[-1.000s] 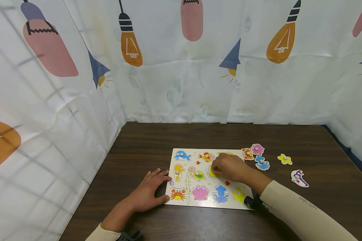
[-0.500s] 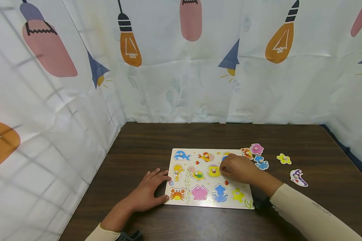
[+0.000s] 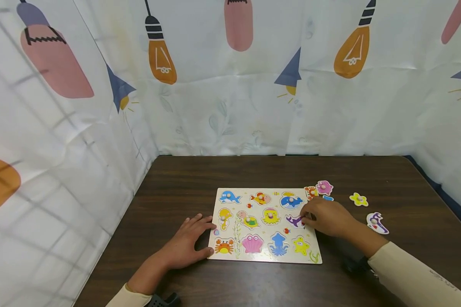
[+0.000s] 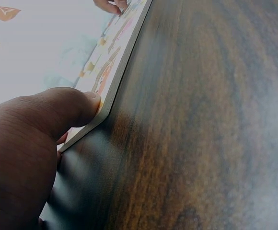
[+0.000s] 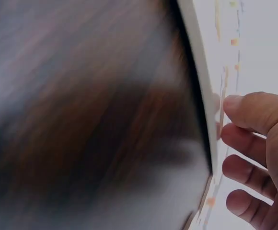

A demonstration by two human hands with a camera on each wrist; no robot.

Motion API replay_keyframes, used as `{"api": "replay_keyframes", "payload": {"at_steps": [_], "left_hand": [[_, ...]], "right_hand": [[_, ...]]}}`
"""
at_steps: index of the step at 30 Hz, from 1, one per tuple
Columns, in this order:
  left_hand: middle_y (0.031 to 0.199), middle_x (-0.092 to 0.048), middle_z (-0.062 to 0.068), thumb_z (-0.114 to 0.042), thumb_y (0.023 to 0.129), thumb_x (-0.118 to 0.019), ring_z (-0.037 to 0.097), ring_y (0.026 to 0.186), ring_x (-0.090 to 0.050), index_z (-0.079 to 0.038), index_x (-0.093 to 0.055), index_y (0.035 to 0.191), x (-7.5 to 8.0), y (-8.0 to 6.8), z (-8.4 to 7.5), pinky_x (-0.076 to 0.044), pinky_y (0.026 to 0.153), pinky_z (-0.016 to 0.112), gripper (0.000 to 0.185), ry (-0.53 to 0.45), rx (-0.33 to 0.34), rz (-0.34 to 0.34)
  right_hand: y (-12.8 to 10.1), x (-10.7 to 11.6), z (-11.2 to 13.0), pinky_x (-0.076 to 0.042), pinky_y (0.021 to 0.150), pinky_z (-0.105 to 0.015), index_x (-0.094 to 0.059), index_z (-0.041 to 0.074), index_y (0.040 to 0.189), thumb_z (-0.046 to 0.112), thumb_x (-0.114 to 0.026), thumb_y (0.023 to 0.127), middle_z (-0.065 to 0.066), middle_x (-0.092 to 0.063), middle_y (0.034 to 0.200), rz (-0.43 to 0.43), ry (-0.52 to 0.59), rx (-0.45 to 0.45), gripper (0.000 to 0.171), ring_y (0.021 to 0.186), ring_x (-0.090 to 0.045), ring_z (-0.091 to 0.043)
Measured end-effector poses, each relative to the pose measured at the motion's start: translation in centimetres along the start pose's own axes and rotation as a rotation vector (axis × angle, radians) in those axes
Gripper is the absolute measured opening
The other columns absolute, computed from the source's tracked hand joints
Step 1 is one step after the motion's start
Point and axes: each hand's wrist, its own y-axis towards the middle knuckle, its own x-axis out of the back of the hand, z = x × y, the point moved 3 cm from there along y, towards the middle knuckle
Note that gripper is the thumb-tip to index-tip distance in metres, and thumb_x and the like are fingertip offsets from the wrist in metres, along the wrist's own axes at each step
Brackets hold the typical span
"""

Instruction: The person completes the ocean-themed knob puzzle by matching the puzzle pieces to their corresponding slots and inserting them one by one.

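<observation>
A white sea-animal puzzle board [image 3: 265, 257] lies on the table. My left hand [image 3: 190, 241] rests at its left edge, fingers spread; in the left wrist view the thumb [image 4: 84, 108] lies on the board's corner. My right hand [image 3: 328, 216] is over the board's right edge with loosely bent fingers, partly covering a purple printed shape [image 3: 293, 220]. In the right wrist view nothing shows between thumb and fingers. The knobbed yellow octopus piece [image 3: 270, 216] sits in the board, as do the turtle [image 3: 248, 220], seahorse [image 3: 224, 218], whale [image 3: 229, 196] and fish [image 3: 259, 198] pieces.
Loose puzzle pieces lie right of the board: a pink one [image 3: 324, 187], an orange crab [image 3: 311, 192], a blue one [image 3: 328, 198] mostly hidden by the right hand, a yellow star [image 3: 358, 199] and a purple-white one [image 3: 377, 223]. A patterned curtain [image 3: 230, 111] hangs behind the table.
My right hand has left the octopus piece and moved right to the board's right edge, uncovering the blue whale picture. My left hand stays at the left edge. The view shifts slightly.
</observation>
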Motion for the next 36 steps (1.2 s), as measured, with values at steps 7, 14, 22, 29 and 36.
{"api": "replay_keyframes", "payload": {"at_steps": [7,14,22,29,36], "left_hand": [[0.160,-0.040,0.000,-0.045,0.091,-0.075,0.035,0.152,-0.024,-0.025,-0.055,0.143,0.0,0.0,0.0,-0.012,0.121,0.063,0.059,0.005,0.007,0.001],[0.160,-0.040,-0.002,-0.045,0.090,-0.076,0.032,0.153,-0.023,-0.025,-0.055,0.143,0.0,0.0,0.0,-0.012,0.122,0.061,0.060,0.016,0.019,0.010],[0.160,-0.040,-0.001,-0.046,0.090,-0.075,0.034,0.153,-0.023,-0.025,-0.056,0.141,0.0,0.0,0.0,-0.012,0.121,0.063,0.058,0.007,0.010,0.010],[0.159,-0.041,0.000,-0.043,0.090,-0.076,0.034,0.152,-0.024,-0.024,-0.056,0.141,0.0,0.0,0.0,-0.013,0.121,0.063,0.058,0.007,0.002,-0.001],[0.158,-0.042,0.002,-0.042,0.090,-0.076,0.035,0.152,-0.025,-0.022,-0.057,0.141,-0.1,0.0,0.0,-0.013,0.121,0.063,0.057,0.011,-0.008,-0.014]], "right_hand": [[-1.9,0.6,-1.8,-0.054,0.066,-0.033,-0.078,0.024,0.098,0.026,-0.083,0.086,0.011,-0.068,0.094,-0.011,-0.014,-0.034,0.013,0.086,-0.059,-0.011],[-3.5,0.9,-3.4,-0.058,0.070,-0.041,-0.079,0.022,0.099,0.024,-0.084,0.086,0.007,-0.069,0.098,-0.051,-0.026,-0.058,0.014,0.095,-0.064,-0.019],[-5.1,1.5,-5.4,-0.059,0.067,-0.045,-0.078,0.020,0.096,0.026,-0.085,0.084,0.004,-0.070,0.095,-0.085,-0.071,-0.123,0.015,0.094,-0.066,-0.024],[-6.7,2.3,-6.8,-0.057,0.065,-0.048,-0.077,0.018,0.097,0.023,-0.084,0.085,0.002,-0.070,0.094,-0.068,-0.064,-0.179,0.015,0.093,-0.066,-0.028],[-8.2,2.9,-8.2,-0.055,0.058,-0.043,-0.078,0.016,0.100,0.023,-0.082,0.086,-0.007,-0.070,0.102,-0.079,-0.051,-0.242,0.016,0.097,-0.064,-0.031]]}}
